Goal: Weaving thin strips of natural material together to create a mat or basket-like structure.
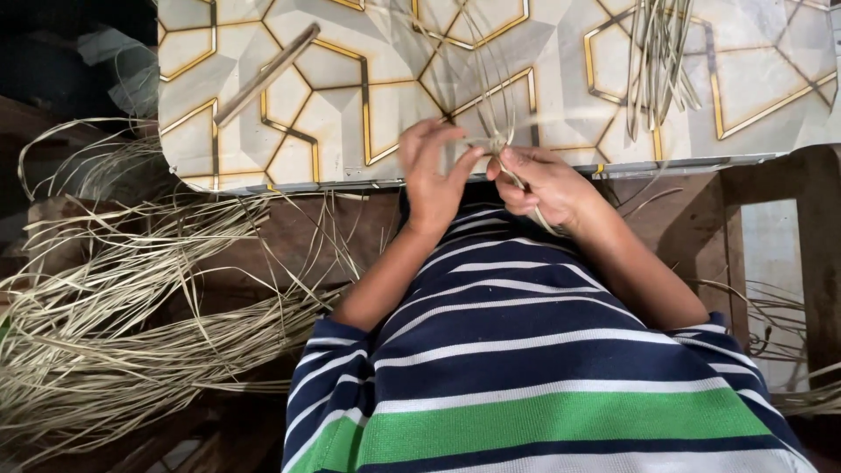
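Your left hand (431,175) and right hand (541,182) meet at the near edge of the tabletop (561,79), which is covered in a pale sheet with gold-lined hexagons. Between them sits a small knot of reed strips (496,144), just past the edge and touching both hands.

Left grip: thumb and forefinger pressed together, pinching the strips from the left side of the knot. The other fingers curl above it.

Right grip: fingers closed on the same strips from the right, with one strand running down across the palm side and out toward your wrist. The knot lies at the fingertips of both hands, not deep in either palm.

From the knot, several thin strands arc up and away over the tabletop in a loose loop; they blur and the far ends run out of view at the top.

A separate bundle of strips (657,61) lies on the tabletop to the upper right, well apart from your hands. A flat wooden stick (267,74) rests at a slant on the upper left of the tabletop.

A large loose heap of reed (105,333) spills over dark wooden surfaces on your left, below the tabletop level. Your striped shirt (543,377), navy, white and green, fills the lower view.
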